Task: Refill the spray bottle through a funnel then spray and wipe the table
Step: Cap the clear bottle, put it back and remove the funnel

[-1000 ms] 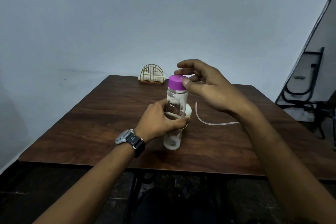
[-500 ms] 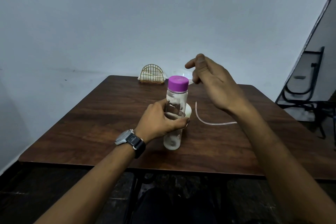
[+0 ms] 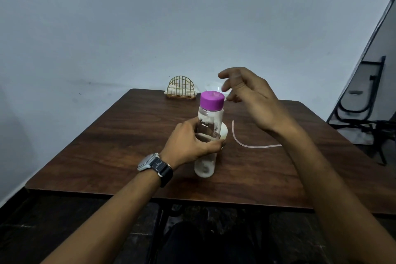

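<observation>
Dim, even light — soft shadows, wide-angle bowing at edges.

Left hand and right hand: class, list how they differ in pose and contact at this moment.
The left hand wraps around the clear bottle at mid-height; the right hand holds nothing. The left hand wears a wristwatch; the right wrist is bare. The left sits low near the table; the right hovers open, level with the purple cap. Both reach from bare forearms.
</observation>
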Tool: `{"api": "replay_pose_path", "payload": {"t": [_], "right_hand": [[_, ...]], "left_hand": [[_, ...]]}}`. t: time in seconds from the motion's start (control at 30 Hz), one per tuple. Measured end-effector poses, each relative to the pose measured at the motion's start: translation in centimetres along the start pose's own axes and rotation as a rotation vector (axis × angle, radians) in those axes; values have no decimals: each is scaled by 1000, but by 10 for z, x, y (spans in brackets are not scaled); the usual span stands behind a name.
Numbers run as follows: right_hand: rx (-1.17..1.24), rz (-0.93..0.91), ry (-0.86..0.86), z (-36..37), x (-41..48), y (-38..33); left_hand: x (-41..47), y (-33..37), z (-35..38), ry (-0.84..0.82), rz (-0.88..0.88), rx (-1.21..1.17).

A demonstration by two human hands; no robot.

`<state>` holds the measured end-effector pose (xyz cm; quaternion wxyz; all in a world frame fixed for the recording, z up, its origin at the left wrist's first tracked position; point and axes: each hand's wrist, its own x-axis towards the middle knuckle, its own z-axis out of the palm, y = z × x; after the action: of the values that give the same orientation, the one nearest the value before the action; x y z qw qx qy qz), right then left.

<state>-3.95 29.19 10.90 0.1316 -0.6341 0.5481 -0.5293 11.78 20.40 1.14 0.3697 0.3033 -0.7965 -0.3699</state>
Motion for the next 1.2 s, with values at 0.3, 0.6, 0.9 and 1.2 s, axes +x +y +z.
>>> {"api": "replay_pose_path", "payload": {"t": [0.3, 0.6, 0.9, 1.2], "right_hand": [[54, 10, -221, 6, 1, 4], [-48, 31, -280, 10, -2, 2], [-242, 30, -171, 26, -8, -3], [-116, 111, -87, 29, -7, -1]], "left_hand": [[5, -8, -2, -139, -23, -121], [7, -1, -11, -302, 28, -114], [-2, -1, -2, -146, 45, -85], [-9, 4, 1, -65, 57, -82]]}}
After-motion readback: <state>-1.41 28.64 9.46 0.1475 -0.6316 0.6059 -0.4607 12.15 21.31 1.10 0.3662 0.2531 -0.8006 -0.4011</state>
